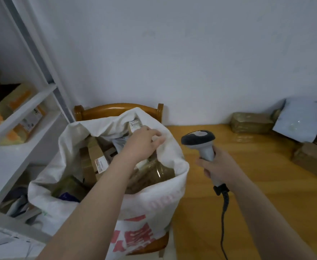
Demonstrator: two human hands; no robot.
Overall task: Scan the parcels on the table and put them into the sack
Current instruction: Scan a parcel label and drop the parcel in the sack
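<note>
Several blurred packets sat on the white shelf (22,102) at far left, apart from the job as far as I could judge; right of it the sack (154,203), a white woven bag with red print, stood slumped on a glossy wooden chair (116,107); it was close to full, so most of the work looked done; inside lay parcels (92,147) of flat brown card with white labels, and a lumpy one (154,175) wrapped in shiny clear tape near the right rim; the left hand (142,143) reached over the mouth and appeared to pinch a fold of the far rim between thumb and fingers, carrying no parcel; well apart from it, the right hand (217,166) was wrapped round the grey handle of a scanner (200,141), dark rounded head up, its black cable (223,222) trailing near; both were over the smooth yellow table (247,194); at its far right a few remained to scan: a taped brown block (251,122), a crumpled pale plastic mailer (302,122), and a soft brown bundle (313,160) nearer.
</note>
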